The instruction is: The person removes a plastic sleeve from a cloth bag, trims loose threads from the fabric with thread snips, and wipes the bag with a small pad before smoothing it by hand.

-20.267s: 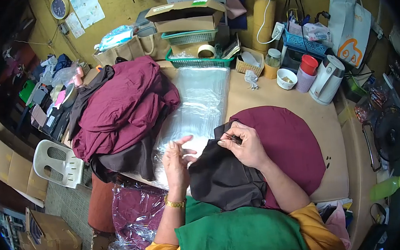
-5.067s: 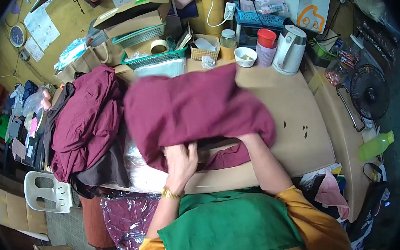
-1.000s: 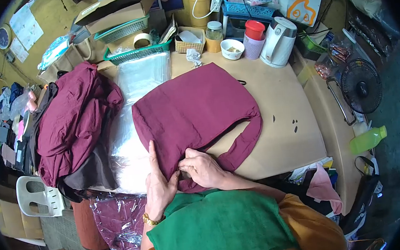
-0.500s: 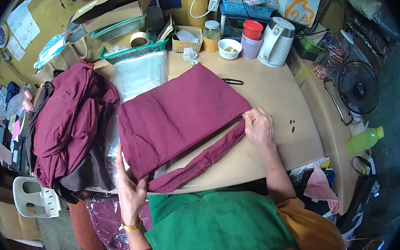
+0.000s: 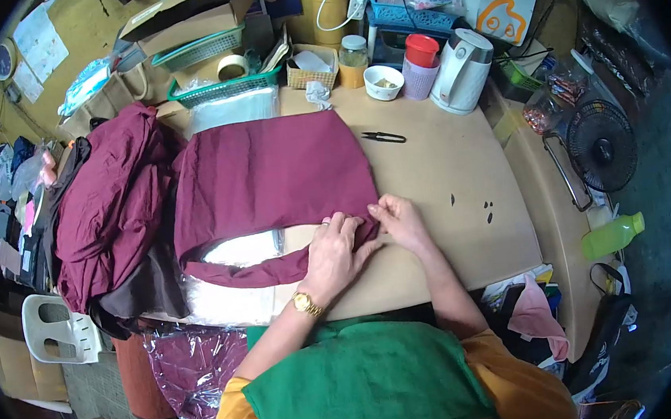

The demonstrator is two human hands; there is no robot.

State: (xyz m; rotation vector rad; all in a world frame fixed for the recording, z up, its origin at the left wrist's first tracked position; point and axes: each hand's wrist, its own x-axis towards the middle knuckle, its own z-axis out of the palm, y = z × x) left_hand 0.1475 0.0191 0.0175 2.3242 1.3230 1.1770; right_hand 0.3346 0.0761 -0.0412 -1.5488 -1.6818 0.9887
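A maroon cloth bag (image 5: 276, 171) lies on the table with its strap curving along the near side. My left hand (image 5: 336, 257) is closed on the bag where the strap meets its right side, with a gold watch on the wrist. Just right of it, my right hand (image 5: 401, 224) pinches the bag's right edge. Small black thread snips (image 5: 383, 137) lie to the right of the bag. Clear plastic sheets (image 5: 239, 108) show behind the bag and also under it. What is between my fingertips is too small to make out.
Heaped maroon and black cloth (image 5: 112, 205) lies at the left. Along the back stand a green basket (image 5: 225, 90), a white bowl (image 5: 384, 83) and an electric kettle (image 5: 463, 71). A green bottle (image 5: 613, 236) and a fan (image 5: 603, 144) are at the right.
The bag has turned and shifted left, uncovering more of the snips. My left hand has moved right from the bag's left corner to its right side. My right hand has come slightly left.
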